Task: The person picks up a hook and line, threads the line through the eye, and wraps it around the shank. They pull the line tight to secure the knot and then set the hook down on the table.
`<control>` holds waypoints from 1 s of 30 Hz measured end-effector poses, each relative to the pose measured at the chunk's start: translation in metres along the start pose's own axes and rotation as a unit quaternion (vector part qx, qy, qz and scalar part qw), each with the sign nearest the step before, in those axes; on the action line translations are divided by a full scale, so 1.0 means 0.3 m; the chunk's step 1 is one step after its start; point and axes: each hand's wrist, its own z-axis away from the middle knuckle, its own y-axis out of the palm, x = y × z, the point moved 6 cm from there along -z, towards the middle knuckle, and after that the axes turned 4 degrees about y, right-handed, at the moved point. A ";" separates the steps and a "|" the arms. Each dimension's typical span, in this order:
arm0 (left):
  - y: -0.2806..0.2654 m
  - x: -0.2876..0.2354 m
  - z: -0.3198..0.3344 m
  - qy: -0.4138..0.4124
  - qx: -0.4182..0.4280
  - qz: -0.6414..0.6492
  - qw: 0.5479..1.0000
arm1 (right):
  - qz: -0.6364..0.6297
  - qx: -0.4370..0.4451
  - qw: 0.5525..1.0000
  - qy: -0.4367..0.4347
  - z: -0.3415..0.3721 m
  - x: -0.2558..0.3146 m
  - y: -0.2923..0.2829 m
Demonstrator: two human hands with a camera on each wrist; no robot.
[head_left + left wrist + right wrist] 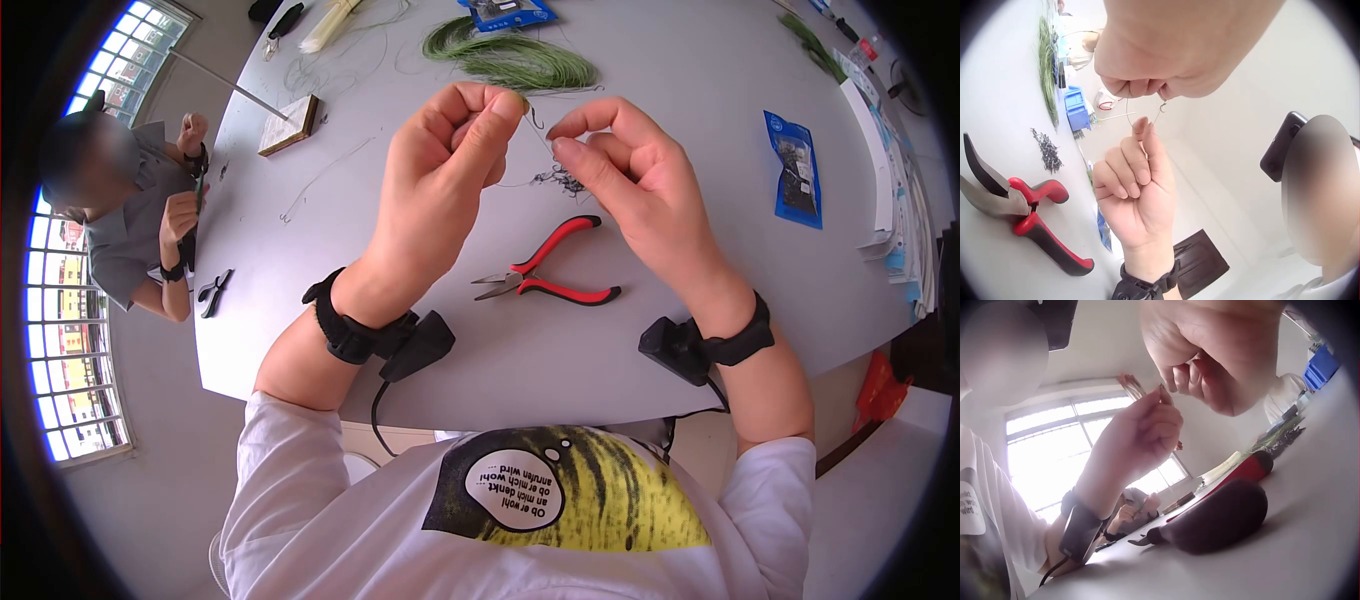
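Note:
My left hand [435, 190] pinches a small dark fish hook [538, 120] between thumb and forefinger, the hook's bend showing below the fingertips. A thin fishing line [1129, 112] loops down from there to my right hand [650, 190], whose thumb and forefinger pinch it. The right hand's other fingers are curled in the left wrist view. Below the hands, a loose pile of small dark hooks [1046, 151] lies on the table. Nearer me, needle-nose pliers [580, 293] with red and black handles lie with their handles spread.
A green bundle of strands [515, 65] lies at the back of the grey table [480, 370]. Blue packets [795, 170] lie right and back. A wooden block with a rod [290, 125] stands left, near black snips [214, 292]. Another person [130, 210] sits beyond the left edge.

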 end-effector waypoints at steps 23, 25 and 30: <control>0.031 -0.019 0.023 0.083 0.038 -0.117 0.989 | 0.421 -0.127 0.804 -0.399 0.080 0.200 0.006; 0.034 -0.025 0.028 0.080 0.067 -0.227 0.968 | 0.436 -0.131 0.798 -0.395 0.082 0.210 0.000; 0.049 -0.033 0.029 0.122 0.074 -0.235 0.962 | 0.415 -0.138 0.817 -0.377 0.074 0.212 -0.021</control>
